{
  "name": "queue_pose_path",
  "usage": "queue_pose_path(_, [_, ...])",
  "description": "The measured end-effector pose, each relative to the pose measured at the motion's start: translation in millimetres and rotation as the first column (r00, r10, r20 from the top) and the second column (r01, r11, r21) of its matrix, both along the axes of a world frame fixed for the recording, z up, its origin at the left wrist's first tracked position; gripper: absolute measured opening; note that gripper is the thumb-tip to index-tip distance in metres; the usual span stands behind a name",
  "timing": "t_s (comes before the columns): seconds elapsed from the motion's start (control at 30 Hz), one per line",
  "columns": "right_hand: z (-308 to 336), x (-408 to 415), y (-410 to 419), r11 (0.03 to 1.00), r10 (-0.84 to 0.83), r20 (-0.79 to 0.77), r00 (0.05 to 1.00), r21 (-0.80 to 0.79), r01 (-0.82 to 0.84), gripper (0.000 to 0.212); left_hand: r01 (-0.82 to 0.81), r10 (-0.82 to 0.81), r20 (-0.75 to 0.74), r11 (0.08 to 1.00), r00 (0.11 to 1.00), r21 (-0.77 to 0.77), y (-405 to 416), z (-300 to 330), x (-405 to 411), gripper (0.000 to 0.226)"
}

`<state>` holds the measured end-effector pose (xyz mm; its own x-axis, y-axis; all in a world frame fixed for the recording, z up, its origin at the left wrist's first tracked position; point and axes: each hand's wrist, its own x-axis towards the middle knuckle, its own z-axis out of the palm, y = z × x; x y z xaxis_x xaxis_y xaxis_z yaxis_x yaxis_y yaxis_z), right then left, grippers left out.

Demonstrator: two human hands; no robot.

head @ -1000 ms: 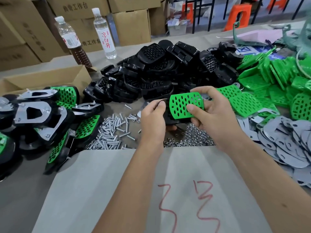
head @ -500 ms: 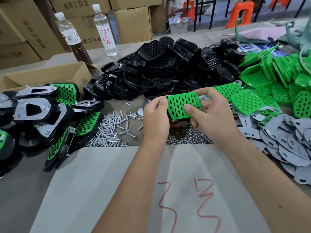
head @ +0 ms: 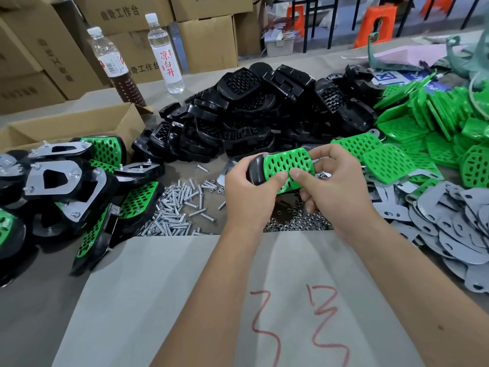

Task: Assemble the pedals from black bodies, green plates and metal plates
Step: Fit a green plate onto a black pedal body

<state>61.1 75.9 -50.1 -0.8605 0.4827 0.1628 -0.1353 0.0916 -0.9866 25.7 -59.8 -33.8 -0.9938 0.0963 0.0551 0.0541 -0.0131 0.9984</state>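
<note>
at frame centre, left hand (head: 247, 192) and right hand (head: 328, 186) both grip one black body (head: 255, 170) under a perforated green plate (head: 287, 165), long axis left-right, above the nuts (head: 293, 223).

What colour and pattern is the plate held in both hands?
Bright green plate perforated with rows of oval holes, seen in the head view.

Green perforated plate (head: 288, 168), black body (head: 255, 172), prob. grey metal plates (head: 455, 229)

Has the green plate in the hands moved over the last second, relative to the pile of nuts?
Yes. The green plate has tilted flatter onto the black body and kept its place above the nuts.
</note>
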Motion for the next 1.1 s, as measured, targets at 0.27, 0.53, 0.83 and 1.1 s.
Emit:
queue_pose_path(0.27, [2,2,2,0.998,0.026,-0.019,0.999,-0.054,-0.027,0.018,0.073,-0.078,0.057,0.994,0.995,0.087,-5,-1,-5,0.019])
queue_pose_path(0.53, [22,8,13,0.823,0.031,-0.216,0.976,-0.549,-0.148,0.008,-0.032,-0.036,0.253,0.965,0.967,0.262,-4,4,-8,0.024])
queue_pose_path(0.83, [13,6,11,0.96,0.195,-0.107,0.975,-0.182,-0.212,0.011,-0.01,-0.046,0.225,0.971,0.973,0.241,-4,5,-7,0.029])
queue_pose_path(1.1, [5,3,6,0.99,0.095,-0.113,0.989,0.115,-0.082,0.019,0.07,-0.091,0.125,0.984,0.988,0.166,-2,4,-3,0.035])
